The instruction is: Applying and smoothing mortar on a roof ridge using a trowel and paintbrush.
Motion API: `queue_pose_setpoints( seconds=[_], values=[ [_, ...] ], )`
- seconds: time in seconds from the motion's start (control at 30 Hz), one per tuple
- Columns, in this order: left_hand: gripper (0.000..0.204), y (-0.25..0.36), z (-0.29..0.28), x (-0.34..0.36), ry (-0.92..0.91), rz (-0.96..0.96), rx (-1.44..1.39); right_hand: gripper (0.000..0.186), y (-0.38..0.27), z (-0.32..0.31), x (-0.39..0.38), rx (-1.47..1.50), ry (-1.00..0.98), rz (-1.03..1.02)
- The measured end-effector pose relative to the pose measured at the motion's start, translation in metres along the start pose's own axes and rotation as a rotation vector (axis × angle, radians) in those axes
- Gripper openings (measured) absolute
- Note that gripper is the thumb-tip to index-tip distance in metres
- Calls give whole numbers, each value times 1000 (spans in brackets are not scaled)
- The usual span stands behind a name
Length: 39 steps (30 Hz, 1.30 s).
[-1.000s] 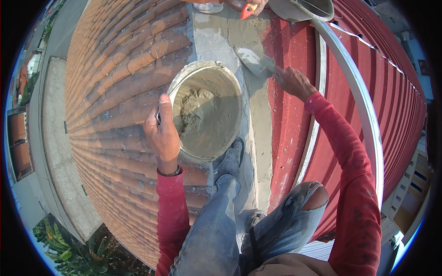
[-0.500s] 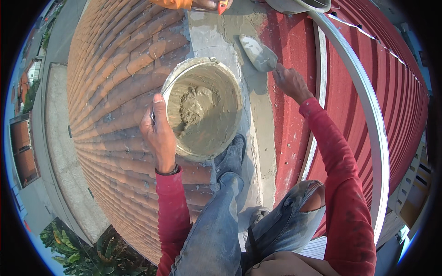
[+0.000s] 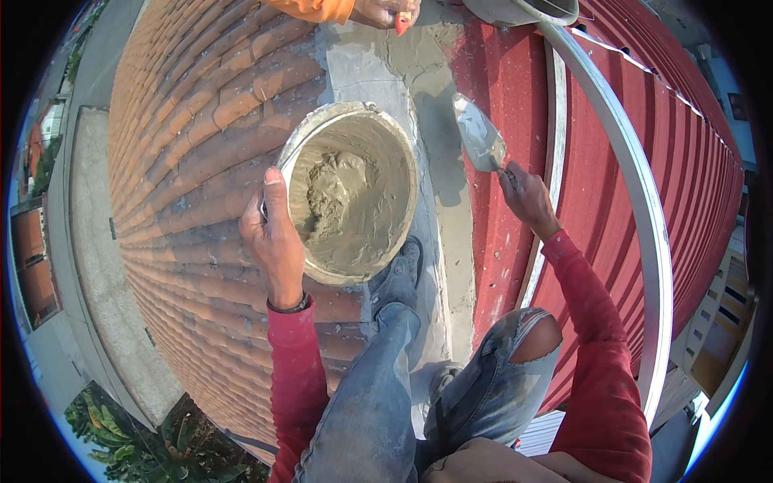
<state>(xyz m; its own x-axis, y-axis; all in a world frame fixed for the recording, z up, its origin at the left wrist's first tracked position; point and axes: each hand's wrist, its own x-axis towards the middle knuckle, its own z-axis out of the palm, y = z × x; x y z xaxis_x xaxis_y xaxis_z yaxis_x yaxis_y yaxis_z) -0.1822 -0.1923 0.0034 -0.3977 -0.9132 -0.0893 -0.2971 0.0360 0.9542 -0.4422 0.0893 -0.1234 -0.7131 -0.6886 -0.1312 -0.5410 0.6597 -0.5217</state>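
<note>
My left hand grips the left rim of a pale bucket with wet grey mortar inside, thumb on the rim. My right hand is closed on the handle of a trowel, its blade smeared grey and held over the edge where a band of fresh mortar meets red metal sheeting. The band runs up from below the trowel between the bucket and the red sheets, beside a paler strip. My legs and one shoe are below the bucket.
Clay tiles slope away left, red corrugated roofing right, crossed by a curved metal beam. At top, a co-worker's hand in an orange sleeve holds an orange-red tool, beside another bucket. Street and plants lie beyond the roof edge.
My right hand and trowel first rose slightly, then moved down and right from the mortar band toward the red sheeting. My left hand and bucket shifted slightly left in the picture.
</note>
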Motion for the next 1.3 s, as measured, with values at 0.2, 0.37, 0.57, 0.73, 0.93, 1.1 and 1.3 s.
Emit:
queue_pose_setpoints(
  seconds=[0.2,0.37,0.57,0.73,0.93,1.1,1.3],
  values=[
    [46,1,4,1,-2,-13,-52,31,-21,-35,152,71,-42,44],
    [45,2,6,3,28,4,-83,27,2,-23,133,-152,-153,-102],
    [44,-1,-4,6,84,-28,-95,23,-8,-16,42,-272,-226,-161],
    [50,0,-6,4,54,-48,-84,23,-11,5,39,78,-92,-236],
    [52,2,-1,0,44,-53,-116,27,-56,63,39,261,-75,-98],
    [48,0,-9,-2,160,-137,-268,27,-79,58,9,478,-341,168],
    [50,-5,-19,-2,289,-191,-378,33,-89,24,-23,679,-615,339]
  ],
)
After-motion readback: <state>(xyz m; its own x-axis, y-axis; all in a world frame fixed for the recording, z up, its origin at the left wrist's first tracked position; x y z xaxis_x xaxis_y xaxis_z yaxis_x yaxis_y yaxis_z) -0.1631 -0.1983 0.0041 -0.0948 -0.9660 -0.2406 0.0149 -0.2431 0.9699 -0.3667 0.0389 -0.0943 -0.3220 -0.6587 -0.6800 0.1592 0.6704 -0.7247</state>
